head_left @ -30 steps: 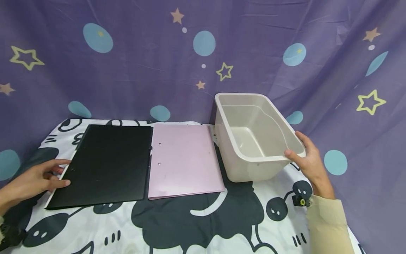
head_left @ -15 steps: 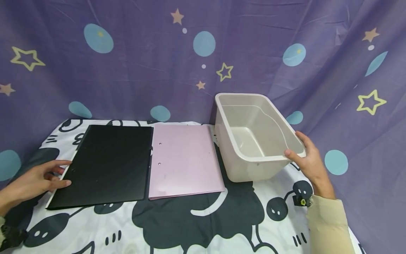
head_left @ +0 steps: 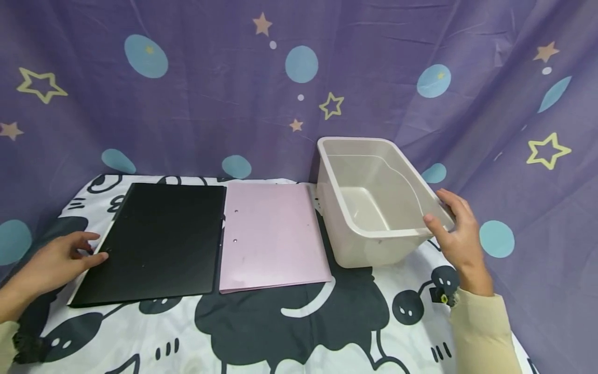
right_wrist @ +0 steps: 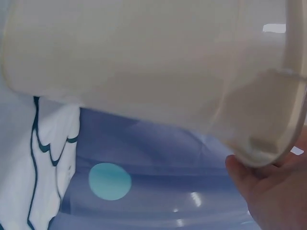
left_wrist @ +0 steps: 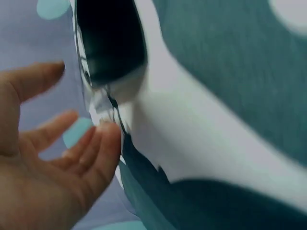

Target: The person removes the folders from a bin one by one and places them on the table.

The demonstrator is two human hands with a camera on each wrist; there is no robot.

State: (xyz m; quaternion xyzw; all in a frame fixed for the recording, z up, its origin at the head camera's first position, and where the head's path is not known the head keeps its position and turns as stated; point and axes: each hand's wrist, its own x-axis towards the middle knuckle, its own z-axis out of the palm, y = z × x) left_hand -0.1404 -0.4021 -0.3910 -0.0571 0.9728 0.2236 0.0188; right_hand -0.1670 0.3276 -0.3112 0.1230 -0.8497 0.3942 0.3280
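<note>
A black folder (head_left: 154, 244) lies flat at the left in the head view, beside a pink folder (head_left: 273, 236). My left hand (head_left: 60, 262) is at the black folder's left edge, thumb apart from the other fingers; the left wrist view shows its fingers loosely bent with nothing between them. At the right stands a beige plastic bin (head_left: 369, 223), its inside bare. My right hand (head_left: 460, 234) is at the bin's near right rim corner, thumb and fingers spread loosely around it. Whether the fingertips still touch the rim is hard to tell.
A white cloth with dark sheep prints (head_left: 299, 332) covers the table. Behind it hangs a purple curtain (head_left: 201, 104) with stars and blue dots, close to the bin and the folders' far edges.
My left thumb has risen a little at the black folder's edge and the hand has loosened. The right hand has loosened from the bin's rim, its thumb lifting. Folders and bin stay put.
</note>
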